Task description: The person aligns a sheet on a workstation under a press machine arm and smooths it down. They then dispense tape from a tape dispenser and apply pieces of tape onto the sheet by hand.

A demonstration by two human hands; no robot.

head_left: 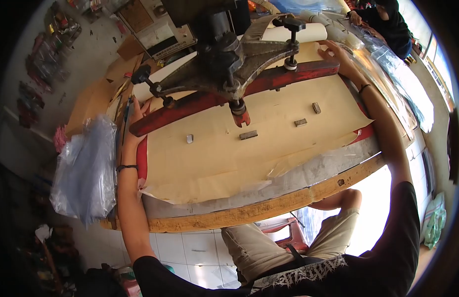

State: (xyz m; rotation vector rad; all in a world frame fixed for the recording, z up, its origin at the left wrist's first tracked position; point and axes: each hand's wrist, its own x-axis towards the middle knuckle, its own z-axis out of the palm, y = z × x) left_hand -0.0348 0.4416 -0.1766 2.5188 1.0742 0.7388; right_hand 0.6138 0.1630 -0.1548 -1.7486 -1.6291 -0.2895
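Note:
A large sheet of brown paper (209,163) lies over the table under a press head (222,64) with a long red bar (284,76). My left hand (134,121) is at the bar's left end, beside the sheet's edge; its fingers are partly hidden there. Beyond the bar's right end, my right hand (334,53) reaches to the far part of the paper with its fingers stretched out. Small metal blocks rest on the sheet: one near the middle (248,134), two to the right (300,122), and a paler piece (189,138) to the left. Red material (142,161) shows under the sheet's left edge.
The table has a worn wooden front edge (259,209). Clear plastic bags (85,173) hang at the left. A white roll (303,32) lies behind the press, near a control box (165,37). Another person (388,24) sits at the far right beside plastic sheets (388,64).

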